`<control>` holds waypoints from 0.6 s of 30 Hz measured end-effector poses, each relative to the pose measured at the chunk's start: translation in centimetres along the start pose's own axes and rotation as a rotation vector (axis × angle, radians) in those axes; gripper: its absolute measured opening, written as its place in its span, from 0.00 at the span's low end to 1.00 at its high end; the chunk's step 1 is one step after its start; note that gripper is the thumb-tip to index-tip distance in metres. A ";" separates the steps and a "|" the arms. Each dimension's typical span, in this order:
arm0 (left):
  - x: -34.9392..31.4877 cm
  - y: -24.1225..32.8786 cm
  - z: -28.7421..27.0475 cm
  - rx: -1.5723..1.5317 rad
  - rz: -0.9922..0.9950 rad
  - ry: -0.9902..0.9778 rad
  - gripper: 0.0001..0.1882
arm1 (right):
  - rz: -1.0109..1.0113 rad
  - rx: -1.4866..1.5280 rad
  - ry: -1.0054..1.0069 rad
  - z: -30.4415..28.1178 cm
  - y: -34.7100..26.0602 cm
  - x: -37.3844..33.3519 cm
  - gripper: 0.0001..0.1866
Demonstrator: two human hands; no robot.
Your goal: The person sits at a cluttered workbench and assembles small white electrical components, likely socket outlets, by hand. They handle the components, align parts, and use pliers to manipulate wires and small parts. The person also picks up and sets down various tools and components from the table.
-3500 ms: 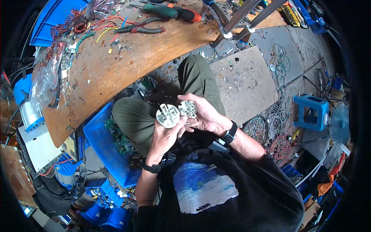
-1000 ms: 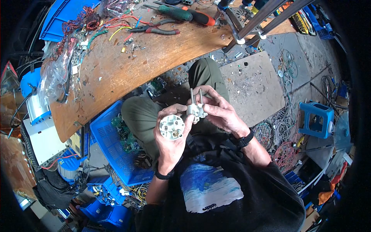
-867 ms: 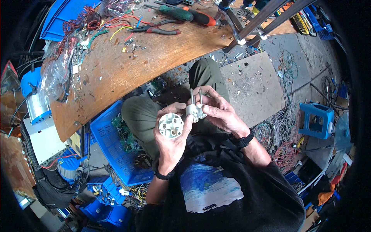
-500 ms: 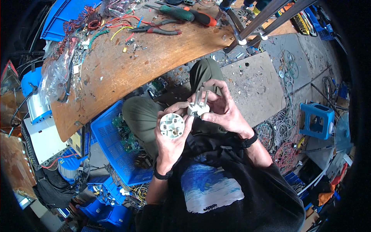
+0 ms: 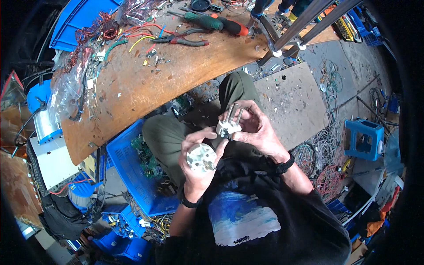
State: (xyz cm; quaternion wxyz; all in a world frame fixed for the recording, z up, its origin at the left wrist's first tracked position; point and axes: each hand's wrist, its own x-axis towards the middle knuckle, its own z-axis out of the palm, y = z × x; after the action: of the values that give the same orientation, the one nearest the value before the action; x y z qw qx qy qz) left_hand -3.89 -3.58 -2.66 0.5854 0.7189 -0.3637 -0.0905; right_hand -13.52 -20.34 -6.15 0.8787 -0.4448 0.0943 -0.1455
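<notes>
In my left hand (image 5: 197, 177) is a round white plastic plug shell (image 5: 199, 155), its hollowed, holed face turned up and slightly blurred. My right hand (image 5: 266, 135) pinches a white plug core (image 5: 226, 129) between thumb and fingers; its long metal prongs point up and away from me. The left thumb and fingertips reach close to the core's left side, and I cannot tell whether they touch it. Both pieces are held apart over my lap, the shell nearer to me and to the left.
Beyond my knees, a wooden bench (image 5: 128, 101) carries red-handled pliers (image 5: 181, 40), a green-handled screwdriver (image 5: 203, 20) and copper coils (image 5: 108, 30). A blue basket (image 5: 128, 165) with circuit boards stands left of my legs. Tangled cables (image 5: 316, 152) and a blue stool (image 5: 364, 139) are at right.
My left hand has brought the round shell slightly nearer to me and tilted it. The prongs in my right hand now lean a little more to the right.
</notes>
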 end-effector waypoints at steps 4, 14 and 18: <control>-0.3 -0.5 0.1 0.090 0.078 0.037 0.18 | 0.006 -0.012 0.039 0.1 0.2 0.3 0.37; 0.9 -0.5 -0.1 0.285 0.320 0.030 0.18 | 0.039 0.028 0.097 0.5 0.5 0.1 0.38; 1.3 -0.2 -0.2 0.281 0.355 0.006 0.19 | 0.003 0.059 0.088 0.5 0.9 0.0 0.35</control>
State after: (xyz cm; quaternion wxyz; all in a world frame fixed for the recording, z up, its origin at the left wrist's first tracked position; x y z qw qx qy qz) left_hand -2.75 -4.20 -2.35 0.4874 0.7184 -0.4918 0.0675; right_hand -13.25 -19.46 -6.61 0.8865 -0.4119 0.1292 -0.1665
